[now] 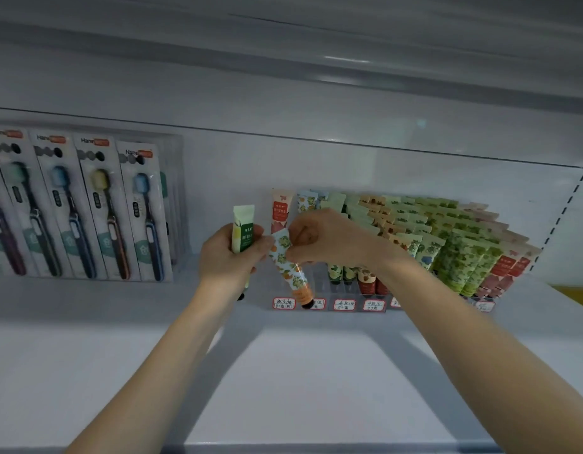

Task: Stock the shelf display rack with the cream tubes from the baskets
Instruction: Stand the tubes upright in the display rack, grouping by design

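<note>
— Where is the tube that is being stocked?
— The floral tube [288, 267] is in front of the left end of the display rack [319, 283]. It is tilted, with its dark cap down just before the handwritten labels [284, 303] on the rack's front edge. The right hand [322, 237] pinches its crimped top, fingers curled tight on it.
— And the other hand?
— The left hand [229, 257] is just left of the rack. Its fingers are wrapped round a green tube [243, 231] that stands upright, crimp up, with the cap poking out below the palm. Its fingertips lie against the floral tube's top; whether they hold it too, I cannot tell.
— What is in the rack?
— A red-and-pink tube [280, 208] stands near the rack's left end, behind the hands. Further right the rack is packed with rows of tubes [463, 257] in green, floral and red, all leaning back.
— Anything else?
— Toothbrush packs [87, 208] stand well to the left of the rack, on the same white shelf [316, 371].
</note>
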{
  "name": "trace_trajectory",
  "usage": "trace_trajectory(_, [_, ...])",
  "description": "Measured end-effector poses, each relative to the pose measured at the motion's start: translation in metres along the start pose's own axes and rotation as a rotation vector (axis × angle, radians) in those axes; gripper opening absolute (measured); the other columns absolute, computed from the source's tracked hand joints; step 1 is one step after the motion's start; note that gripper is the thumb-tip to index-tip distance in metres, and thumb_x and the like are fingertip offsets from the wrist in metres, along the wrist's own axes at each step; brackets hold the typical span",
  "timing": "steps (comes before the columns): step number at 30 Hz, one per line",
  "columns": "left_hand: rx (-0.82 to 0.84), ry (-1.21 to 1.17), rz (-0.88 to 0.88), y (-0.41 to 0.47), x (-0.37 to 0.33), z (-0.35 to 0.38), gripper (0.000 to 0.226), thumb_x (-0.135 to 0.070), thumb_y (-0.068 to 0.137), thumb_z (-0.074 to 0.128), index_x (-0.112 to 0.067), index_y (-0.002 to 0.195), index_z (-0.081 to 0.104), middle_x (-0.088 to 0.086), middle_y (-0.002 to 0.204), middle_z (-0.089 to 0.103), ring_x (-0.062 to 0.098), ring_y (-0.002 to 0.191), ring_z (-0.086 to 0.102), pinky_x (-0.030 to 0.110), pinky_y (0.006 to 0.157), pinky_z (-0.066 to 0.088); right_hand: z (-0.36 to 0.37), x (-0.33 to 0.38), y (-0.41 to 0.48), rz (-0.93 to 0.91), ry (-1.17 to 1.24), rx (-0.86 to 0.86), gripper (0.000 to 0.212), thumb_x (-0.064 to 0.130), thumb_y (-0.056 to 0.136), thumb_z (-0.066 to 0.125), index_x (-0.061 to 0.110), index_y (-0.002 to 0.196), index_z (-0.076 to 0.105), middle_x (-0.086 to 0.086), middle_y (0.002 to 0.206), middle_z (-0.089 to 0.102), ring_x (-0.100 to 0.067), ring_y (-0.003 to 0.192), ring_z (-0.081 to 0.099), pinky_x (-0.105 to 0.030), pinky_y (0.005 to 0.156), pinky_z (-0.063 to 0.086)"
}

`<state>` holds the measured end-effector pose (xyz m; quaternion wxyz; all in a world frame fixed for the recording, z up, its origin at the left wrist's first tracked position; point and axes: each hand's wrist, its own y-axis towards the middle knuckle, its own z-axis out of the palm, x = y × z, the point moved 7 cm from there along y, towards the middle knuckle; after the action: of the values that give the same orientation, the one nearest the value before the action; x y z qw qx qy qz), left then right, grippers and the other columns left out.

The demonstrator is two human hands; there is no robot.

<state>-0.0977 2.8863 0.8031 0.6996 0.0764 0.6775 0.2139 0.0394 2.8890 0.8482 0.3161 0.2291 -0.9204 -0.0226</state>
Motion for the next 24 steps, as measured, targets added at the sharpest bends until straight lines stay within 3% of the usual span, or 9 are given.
trace_trajectory(3, [0.003, 0.030, 0.035, 0.009, -0.008, 0.007, 0.021, -0.007, 0.080, 0.070, -0.022, 0.074, 0.057, -0.002, 0.071, 0.060, 0.011, 0.063, 0.057, 0.013, 0.049, 0.045, 0.003, 0.004, 0.011, -0.023, -0.045, 0.042, 0.017, 0.019, 0.083, 0.069, 0.010, 0.096, 0.065, -0.005, 0.076, 0.068, -0.008, 0.060, 0.064, -0.016, 0.062, 0.053])
trace_trajectory(6, [-0.048, 0.044, 0.060, 0.016, -0.008, 0.005, 0.020, -0.011, 0.081, 0.070, -0.025, 0.076, 0.056, -0.002, 0.074, 0.062, 0.016, 0.070, 0.059, 0.027, 0.061, 0.047, -0.014, -0.002, 0.023, 0.003, -0.048, -0.006, 0.011, 0.015, 0.083, 0.068, 0.008, 0.089, 0.064, -0.007, 0.083, 0.068, -0.012, 0.066, 0.067, -0.023, 0.065, 0.058])
trace_trajectory(8, [-0.093, 0.016, 0.015, 0.019, 0.003, -0.003, 0.017, -0.014, 0.083, 0.069, -0.024, 0.078, 0.055, -0.001, 0.072, 0.061, 0.015, 0.067, 0.057, 0.028, 0.062, 0.046, -0.035, -0.012, 0.034, 0.052, -0.031, -0.144, 0.010, 0.013, 0.084, 0.067, 0.006, 0.085, 0.060, -0.013, 0.091, 0.068, -0.015, 0.068, 0.068, -0.028, 0.066, 0.059])
trace_trajectory(12, [-0.122, 0.031, -0.099, 0.015, 0.032, -0.010, 0.015, -0.018, 0.083, 0.069, -0.023, 0.080, 0.055, 0.001, 0.070, 0.056, 0.015, 0.061, 0.051, 0.022, 0.054, 0.044, -0.066, -0.025, 0.053, 0.128, -0.181, -0.389, 0.018, 0.012, 0.088, 0.059, 0.000, 0.102, 0.058, -0.016, 0.103, 0.061, -0.029, 0.089, 0.064, -0.043, 0.081, 0.054])
trace_trajectory(13, [-0.123, 0.026, -0.124, 0.014, 0.037, -0.010, 0.013, -0.018, 0.083, 0.069, -0.021, 0.081, 0.056, 0.002, 0.069, 0.056, 0.014, 0.059, 0.050, 0.018, 0.048, 0.043, -0.066, -0.027, 0.057, 0.151, -0.247, -0.382, 0.020, 0.012, 0.089, 0.057, 0.001, 0.105, 0.057, -0.015, 0.103, 0.060, -0.029, 0.092, 0.062, -0.041, 0.082, 0.053])
trace_trajectory(15, [-0.117, 0.029, -0.151, 0.013, 0.043, -0.009, 0.012, -0.019, 0.083, 0.069, -0.016, 0.086, 0.058, 0.003, 0.068, 0.055, 0.014, 0.057, 0.049, 0.015, 0.044, 0.041, -0.061, -0.034, 0.065, 0.213, -0.367, -0.324, 0.017, 0.014, 0.090, 0.055, 0.002, 0.101, 0.057, -0.010, 0.096, 0.056, -0.026, 0.088, 0.058, -0.033, 0.069, 0.049])
trace_trajectory(18, [-0.104, 0.035, -0.168, 0.014, 0.049, -0.010, 0.015, -0.019, 0.084, 0.069, -0.011, 0.092, 0.059, 0.003, 0.067, 0.055, 0.013, 0.057, 0.049, 0.019, 0.051, 0.043, -0.055, -0.042, 0.071, 0.283, -0.500, -0.284, 0.006, 0.013, 0.088, 0.055, 0.007, 0.088, 0.053, -0.006, 0.084, 0.052, -0.023, 0.079, 0.053, -0.024, 0.050, 0.033])
trace_trajectory(24, [-0.090, 0.027, -0.188, 0.017, 0.057, -0.014, 0.015, -0.018, 0.084, 0.068, -0.008, 0.092, 0.060, 0.004, 0.066, 0.054, 0.013, 0.055, 0.048, 0.012, 0.043, 0.042, -0.061, -0.041, 0.073, 0.318, -0.613, -0.282, 0.012, 0.005, 0.087, 0.056, 0.005, 0.099, 0.058, -0.007, 0.090, 0.055, -0.023, 0.079, 0.053, -0.026, 0.066, 0.037])
